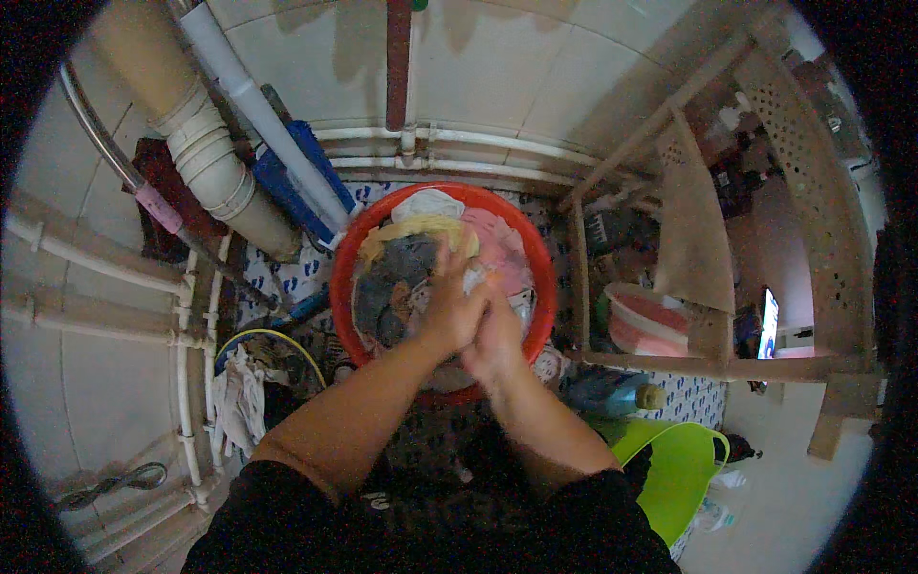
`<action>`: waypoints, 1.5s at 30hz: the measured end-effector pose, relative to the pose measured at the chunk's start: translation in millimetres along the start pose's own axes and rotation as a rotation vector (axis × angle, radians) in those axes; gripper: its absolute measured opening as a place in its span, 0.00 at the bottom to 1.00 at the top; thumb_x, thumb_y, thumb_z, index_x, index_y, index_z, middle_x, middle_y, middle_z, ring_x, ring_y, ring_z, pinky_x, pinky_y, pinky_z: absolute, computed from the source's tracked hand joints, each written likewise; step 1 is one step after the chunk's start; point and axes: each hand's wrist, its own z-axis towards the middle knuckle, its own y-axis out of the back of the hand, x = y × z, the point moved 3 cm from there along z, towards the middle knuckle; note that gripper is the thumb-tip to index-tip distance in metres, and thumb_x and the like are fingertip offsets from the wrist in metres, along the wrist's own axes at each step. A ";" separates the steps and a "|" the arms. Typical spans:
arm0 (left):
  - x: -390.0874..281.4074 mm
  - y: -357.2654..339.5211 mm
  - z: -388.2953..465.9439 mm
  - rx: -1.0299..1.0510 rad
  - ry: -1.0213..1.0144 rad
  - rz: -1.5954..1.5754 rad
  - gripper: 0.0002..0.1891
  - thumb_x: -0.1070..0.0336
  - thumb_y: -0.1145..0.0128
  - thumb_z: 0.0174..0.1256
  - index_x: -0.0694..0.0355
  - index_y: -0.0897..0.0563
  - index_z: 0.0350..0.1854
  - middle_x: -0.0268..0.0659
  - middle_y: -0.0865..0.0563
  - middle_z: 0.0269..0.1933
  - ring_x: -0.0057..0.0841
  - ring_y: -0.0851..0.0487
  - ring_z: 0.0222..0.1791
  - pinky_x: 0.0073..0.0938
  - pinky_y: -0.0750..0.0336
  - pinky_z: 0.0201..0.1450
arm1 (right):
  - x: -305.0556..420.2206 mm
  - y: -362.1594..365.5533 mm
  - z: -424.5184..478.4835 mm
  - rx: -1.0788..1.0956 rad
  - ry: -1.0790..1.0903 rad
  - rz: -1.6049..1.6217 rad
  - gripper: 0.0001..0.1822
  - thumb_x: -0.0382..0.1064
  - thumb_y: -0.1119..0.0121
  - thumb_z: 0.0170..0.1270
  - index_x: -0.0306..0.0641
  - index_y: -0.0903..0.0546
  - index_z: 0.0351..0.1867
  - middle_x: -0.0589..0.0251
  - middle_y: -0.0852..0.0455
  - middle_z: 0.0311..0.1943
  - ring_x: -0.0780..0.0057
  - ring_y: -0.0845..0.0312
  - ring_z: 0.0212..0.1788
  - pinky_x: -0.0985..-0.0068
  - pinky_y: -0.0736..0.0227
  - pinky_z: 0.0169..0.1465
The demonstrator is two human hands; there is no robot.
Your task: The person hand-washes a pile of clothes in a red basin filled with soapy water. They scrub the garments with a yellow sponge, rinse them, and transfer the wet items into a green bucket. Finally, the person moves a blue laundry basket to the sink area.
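Note:
A round red tub (346, 316) holds wet laundry below me. My left hand (450, 305) is over the middle of it, fingers stretched toward the far rim. Pressed close against its palm side is my right hand (496, 333); both are blurred. A small white thing (473, 280) shows between them, too blurred to name or to tell which hand has it. Around the hands lie a dark grey cloth (391, 276), a yellow cloth (409, 228), a white cloth (428, 205) and a pink cloth (498, 240).
A wooden rack (652, 367) stands right, with a pink-and-white basin (645, 323) inside. A bottle (609, 394) and a lime-green tub (674, 466) are near my right arm. Left are a yellow-rimmed basin (315, 366) with a white cloth (240, 394), and a thick drainpipe (215, 172). White pipes (473, 135) line the wall.

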 end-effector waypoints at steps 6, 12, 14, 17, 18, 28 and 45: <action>-29.6 -10.9 -24.0 0.025 -0.046 -0.029 0.22 0.61 0.57 0.61 0.53 0.36 0.60 0.39 0.52 0.67 0.43 0.59 0.67 0.39 0.59 0.66 | 20.4 32.4 27.3 0.082 0.006 -0.046 0.23 0.52 0.60 0.64 0.39 0.34 0.52 0.58 0.28 0.48 0.71 0.32 0.49 0.72 0.33 0.49; -6.9 11.5 -0.8 -0.143 0.048 0.158 0.23 0.66 0.56 0.59 0.54 0.37 0.60 0.43 0.49 0.66 0.47 0.55 0.66 0.39 0.57 0.66 | -5.8 -10.3 -1.0 -0.002 -0.083 -0.051 0.22 0.53 0.61 0.64 0.41 0.33 0.52 0.63 0.26 0.46 0.71 0.31 0.47 0.74 0.34 0.51; 20.9 12.4 5.3 -0.203 0.103 0.032 0.24 0.66 0.56 0.58 0.54 0.37 0.60 0.44 0.48 0.66 0.46 0.54 0.66 0.39 0.57 0.66 | -15.0 -0.7 1.2 0.021 -0.017 -0.168 0.24 0.52 0.62 0.65 0.40 0.38 0.57 0.62 0.32 0.53 0.68 0.35 0.53 0.70 0.38 0.54; -15.2 -3.6 -21.6 -0.091 -0.079 -0.114 0.28 0.69 0.54 0.56 0.51 0.40 0.62 0.45 0.50 0.66 0.47 0.57 0.66 0.40 0.56 0.65 | 2.9 -2.9 -1.8 0.041 0.035 -0.212 0.26 0.49 0.63 0.65 0.40 0.44 0.61 0.59 0.38 0.58 0.65 0.41 0.59 0.68 0.43 0.59; -31.6 -13.3 -34.3 -0.007 -0.097 -0.016 0.28 0.70 0.54 0.55 0.50 0.40 0.62 0.45 0.50 0.66 0.47 0.57 0.66 0.41 0.56 0.65 | 10.6 7.4 2.0 0.063 0.135 -0.318 0.26 0.49 0.63 0.65 0.40 0.44 0.62 0.59 0.38 0.59 0.65 0.42 0.59 0.69 0.44 0.59; -17.4 -2.9 -20.0 -0.133 -0.041 -0.010 0.25 0.68 0.59 0.59 0.54 0.40 0.62 0.46 0.50 0.66 0.45 0.55 0.66 0.39 0.57 0.65 | -11.3 13.2 7.5 0.161 0.208 -0.188 0.25 0.47 0.63 0.64 0.41 0.43 0.61 0.61 0.37 0.58 0.67 0.41 0.59 0.72 0.44 0.60; 0.0 5.9 -7.1 -0.158 -0.170 0.107 0.22 0.61 0.64 0.64 0.58 0.39 0.61 0.44 0.46 0.65 0.40 0.54 0.67 0.33 0.59 0.66 | -3.4 -5.1 -2.3 0.128 -0.135 0.010 0.25 0.48 0.58 0.63 0.41 0.40 0.59 0.61 0.35 0.57 0.67 0.39 0.57 0.70 0.41 0.58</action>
